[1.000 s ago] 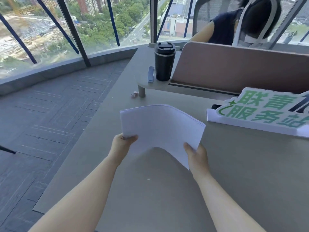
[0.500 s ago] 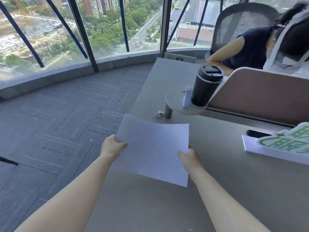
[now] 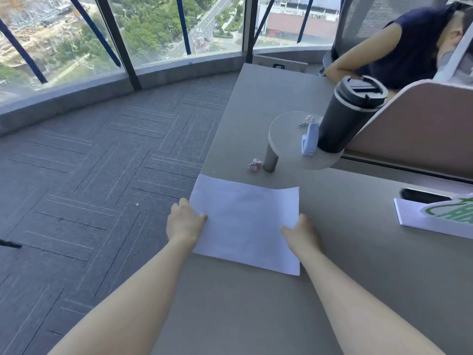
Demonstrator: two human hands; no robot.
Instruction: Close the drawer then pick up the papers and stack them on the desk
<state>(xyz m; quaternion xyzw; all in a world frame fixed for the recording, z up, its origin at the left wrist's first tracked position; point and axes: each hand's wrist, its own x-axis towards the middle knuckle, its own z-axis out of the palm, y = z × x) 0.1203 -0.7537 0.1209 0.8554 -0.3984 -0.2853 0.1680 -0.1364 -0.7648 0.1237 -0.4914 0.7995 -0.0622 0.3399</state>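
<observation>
A: What has changed in the last second?

B: The papers (image 3: pixel 245 224) were arched up in the air between the two hands — now they have flattened and come down near the left edge of the desk (image 3: pixel 358 290), one corner reaching just past it

A: And the grips?

B: The left hand (image 3: pixel 184 221) pinches the left edge, thumb on top; the right hand (image 3: pixel 299 233) holds the right edge the same way. Neither has let go

A: So the stacking is close?

B: Probably — the sheets look settled or almost so, and release seems next. The drawer is out of view, so its state cannot be told
</observation>
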